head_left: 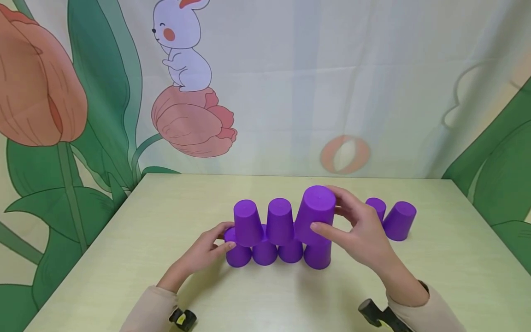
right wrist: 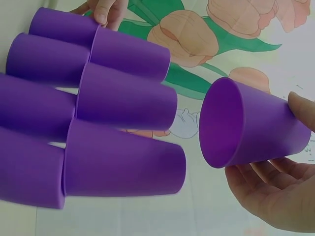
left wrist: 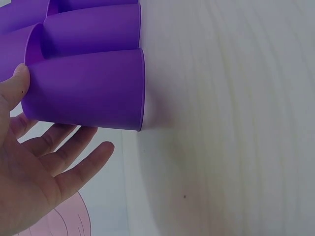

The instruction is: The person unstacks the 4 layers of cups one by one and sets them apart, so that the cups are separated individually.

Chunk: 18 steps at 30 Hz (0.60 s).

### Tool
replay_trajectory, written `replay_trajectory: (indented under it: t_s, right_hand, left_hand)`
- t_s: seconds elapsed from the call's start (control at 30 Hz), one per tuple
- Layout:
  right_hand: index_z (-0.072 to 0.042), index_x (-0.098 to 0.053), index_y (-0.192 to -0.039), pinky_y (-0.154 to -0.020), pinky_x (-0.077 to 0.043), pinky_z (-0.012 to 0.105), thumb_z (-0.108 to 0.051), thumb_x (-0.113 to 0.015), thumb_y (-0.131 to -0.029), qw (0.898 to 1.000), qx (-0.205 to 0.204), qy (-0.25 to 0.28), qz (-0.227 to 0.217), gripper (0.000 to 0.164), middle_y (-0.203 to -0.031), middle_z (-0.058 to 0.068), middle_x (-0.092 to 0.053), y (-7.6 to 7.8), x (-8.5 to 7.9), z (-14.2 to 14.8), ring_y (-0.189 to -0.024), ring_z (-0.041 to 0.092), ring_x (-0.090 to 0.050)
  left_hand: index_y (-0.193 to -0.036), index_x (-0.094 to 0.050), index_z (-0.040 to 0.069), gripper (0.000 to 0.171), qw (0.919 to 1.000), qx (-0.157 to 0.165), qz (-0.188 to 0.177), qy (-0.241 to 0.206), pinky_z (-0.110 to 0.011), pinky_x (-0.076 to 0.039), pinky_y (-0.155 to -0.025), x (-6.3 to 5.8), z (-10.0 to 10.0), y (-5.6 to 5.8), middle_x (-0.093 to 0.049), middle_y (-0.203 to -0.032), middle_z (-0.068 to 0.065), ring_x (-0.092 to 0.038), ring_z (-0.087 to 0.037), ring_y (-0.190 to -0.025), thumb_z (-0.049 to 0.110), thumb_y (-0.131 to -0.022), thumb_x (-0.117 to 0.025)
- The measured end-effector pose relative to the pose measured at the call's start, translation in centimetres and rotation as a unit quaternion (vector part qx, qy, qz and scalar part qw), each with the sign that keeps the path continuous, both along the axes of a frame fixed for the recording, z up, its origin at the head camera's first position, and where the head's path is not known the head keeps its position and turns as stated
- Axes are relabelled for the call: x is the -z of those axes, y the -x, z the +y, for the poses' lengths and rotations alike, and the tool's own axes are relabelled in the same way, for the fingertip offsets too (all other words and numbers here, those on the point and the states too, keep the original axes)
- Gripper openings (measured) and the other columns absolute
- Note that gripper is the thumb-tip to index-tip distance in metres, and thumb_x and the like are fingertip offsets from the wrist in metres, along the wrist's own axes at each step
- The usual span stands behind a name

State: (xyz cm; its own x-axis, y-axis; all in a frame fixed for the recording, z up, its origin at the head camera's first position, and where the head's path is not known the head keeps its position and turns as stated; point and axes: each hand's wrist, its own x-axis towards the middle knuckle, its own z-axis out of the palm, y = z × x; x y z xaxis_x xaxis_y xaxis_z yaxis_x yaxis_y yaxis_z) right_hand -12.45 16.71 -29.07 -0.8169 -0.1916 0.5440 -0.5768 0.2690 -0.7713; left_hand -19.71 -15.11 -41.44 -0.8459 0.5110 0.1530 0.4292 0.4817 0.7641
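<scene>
Purple plastic cups stand upside down in a stack: several in the bottom row, with three above them. At the left end of the bottom row, my left hand holds the end cup lightly, thumb on one side and fingers along the other. My right hand grips another purple cup between thumb and fingers, its mouth facing down. In the right wrist view, this cup is apart from the second row, beyond the closed ends of the middle and right-hand cups. The head view shows it overlapping the row's right end.
Two more purple cups stand on the table at the right, one partly behind my right hand and the other beside it. The pale table ends at a printed curtain. Black wrist devices sit by both sleeves.
</scene>
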Motion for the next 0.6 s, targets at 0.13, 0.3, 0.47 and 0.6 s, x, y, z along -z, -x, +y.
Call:
replay_trajectory:
  t_s: [0.13,0.3,0.47,0.6]
  right_hand:
    - [-0.005,-0.054,-0.121,-0.085,-0.044,0.022,0.003,-0.073,-0.072,1.0,0.014,-0.011,0.003,0.053,-0.105,0.002,-0.063,-0.3,0.2,0.7,-0.096,0.01,-0.058]
    - [-0.007,-0.054,-0.121,-0.084,-0.044,0.02,0.001,-0.074,-0.072,0.999,0.036,-0.027,-0.007,0.053,-0.105,-0.001,-0.062,-0.5,0.5,1.6,-0.096,0.009,-0.058]
    - [-0.005,-0.054,-0.122,-0.083,-0.044,0.019,0.002,-0.074,-0.072,0.998,0.055,-0.031,-0.015,0.055,-0.106,-0.004,-0.061,-0.8,1.1,2.6,-0.096,0.007,-0.058]
    - [-0.003,-0.053,-0.122,-0.083,-0.044,0.018,0.005,-0.074,-0.071,0.998,0.062,-0.029,-0.01,0.056,-0.106,-0.007,-0.061,-0.9,1.6,3.4,-0.095,0.006,-0.059]
  left_hand:
    - [-0.129,-0.043,0.007,0.042,1.0,-0.001,-0.003,-0.004,-0.033,-0.047,-0.075,0.1,0.0,0.0,-0.059,-0.111,-0.008,-0.054,-0.025,-0.101,0.024,-0.092,-0.054]
    - [-0.129,-0.043,0.008,0.042,1.0,-0.003,-0.008,-0.004,-0.035,-0.047,-0.076,0.1,0.0,0.0,-0.058,-0.112,-0.008,-0.054,-0.025,-0.101,0.025,-0.092,-0.054]
    - [-0.129,-0.044,0.008,0.042,0.9999,-0.001,-0.01,-0.005,-0.035,-0.047,-0.076,0.1,0.0,0.0,-0.058,-0.112,-0.008,-0.054,-0.026,-0.101,0.025,-0.092,-0.054]
    - [-0.129,-0.044,0.008,0.042,0.9999,-0.001,-0.008,-0.006,-0.034,-0.047,-0.076,0.1,0.0,0.0,-0.058,-0.112,-0.008,-0.054,-0.026,-0.101,0.024,-0.092,-0.054]
